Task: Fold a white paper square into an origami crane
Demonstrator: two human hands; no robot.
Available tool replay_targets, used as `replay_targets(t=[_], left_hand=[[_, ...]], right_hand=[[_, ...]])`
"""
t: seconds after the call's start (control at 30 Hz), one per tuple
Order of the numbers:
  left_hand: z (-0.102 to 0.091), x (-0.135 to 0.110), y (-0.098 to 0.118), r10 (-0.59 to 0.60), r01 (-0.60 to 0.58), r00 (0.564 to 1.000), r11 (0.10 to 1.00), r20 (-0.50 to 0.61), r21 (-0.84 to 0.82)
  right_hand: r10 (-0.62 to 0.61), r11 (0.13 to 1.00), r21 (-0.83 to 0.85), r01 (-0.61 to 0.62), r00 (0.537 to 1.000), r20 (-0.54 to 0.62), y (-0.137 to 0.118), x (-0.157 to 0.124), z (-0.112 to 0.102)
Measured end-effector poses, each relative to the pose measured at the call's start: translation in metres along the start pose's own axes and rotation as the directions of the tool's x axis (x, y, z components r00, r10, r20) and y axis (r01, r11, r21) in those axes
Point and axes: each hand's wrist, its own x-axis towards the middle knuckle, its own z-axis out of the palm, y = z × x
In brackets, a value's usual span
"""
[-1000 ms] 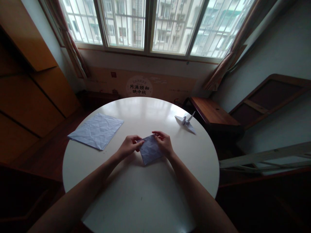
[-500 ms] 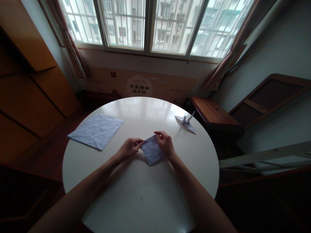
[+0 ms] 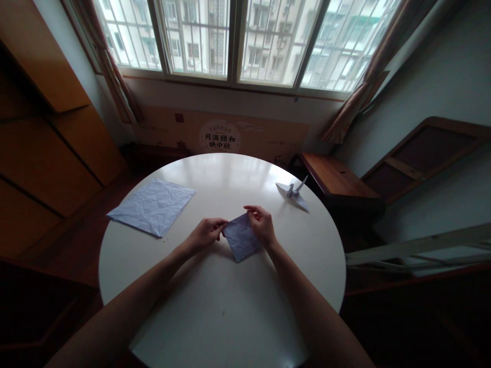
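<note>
Between my hands a small folded square of pale blue-violet paper (image 3: 242,238) is held tilted, one corner pointing down toward me, with crease lines across it. My left hand (image 3: 208,231) pinches its left corner between thumb and fingers. On the upper right side, my right hand (image 3: 261,223) grips the edge, its index finger reaching past the top corner. Part of the paper's right side is hidden behind that hand. Whether the lower corner touches the table cannot be made out.
A larger creased sheet (image 3: 153,207) lies flat at the left of the round white table (image 3: 222,327). An origami crane (image 3: 293,193) stands near its right edge. Beyond are a wooden bench (image 3: 337,176), an orange cabinet (image 3: 84,143) and a barred window (image 3: 268,41).
The folded paper has shifted very slightly to the right with my right hand. Both hands keep hold of it, and the crane and large sheet have not moved.
</note>
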Motion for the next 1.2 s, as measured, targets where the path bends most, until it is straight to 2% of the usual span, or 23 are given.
replay_targets(t=[0.5, 0.97, 1.2], left_hand=[[-0.0002, -0.0005, 0.0007, -0.009, 0.009, 1.0, 1.0, 0.001, -0.028], [-0.0063, 0.0002, 0.0097, -0.043, 0.064, 0.993, 0.981, -0.113, 0.182], [-0.0066, 0.0, 0.0085, -0.044, 0.074, 0.987, 0.979, -0.158, 0.19]], right_hand=[[-0.049, 0.996, -0.072, 0.048, 0.998, -0.024, -0.0015, -0.0006, -0.0011], [-0.068, 0.995, -0.075, 0.063, 0.996, -0.059, -0.0057, -0.0015, -0.0027], [-0.077, 0.994, -0.077, 0.072, 0.995, -0.066, -0.007, -0.0012, -0.0031]])
